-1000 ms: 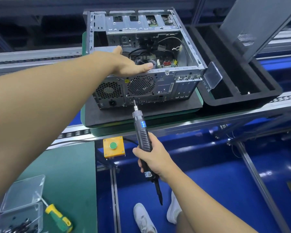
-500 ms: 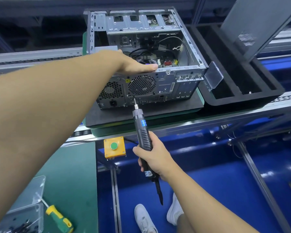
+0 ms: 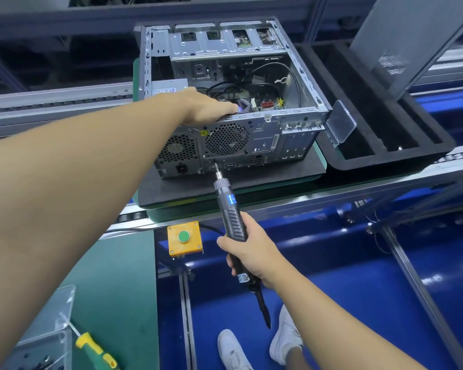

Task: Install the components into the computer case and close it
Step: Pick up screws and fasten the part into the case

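An open grey computer case (image 3: 262, 134) lies on its side on a black mat, rear panel toward me, with cables and a board visible inside. My left hand (image 3: 206, 108) rests flat on the top rear edge of the case, above the round fan grille, fingers straight. My right hand (image 3: 249, 252) grips a black electric screwdriver (image 3: 229, 206). Its bit tip touches the rear panel just below the fan grille. The case's side panel (image 3: 412, 38) leans upright at the far right.
A black foam tray (image 3: 385, 156) with long slots sits right of the case. A yellow box with a green button (image 3: 184, 237) hangs below the conveyor rail. At bottom left, a clear screw box (image 3: 46, 324) and a green-yellow screwdriver (image 3: 96, 349) lie on the green bench.
My left hand has flattened lower onto the case's rear edge. The electric screwdriver's tip stays at the same spot on the rear panel; the right hand has barely moved.
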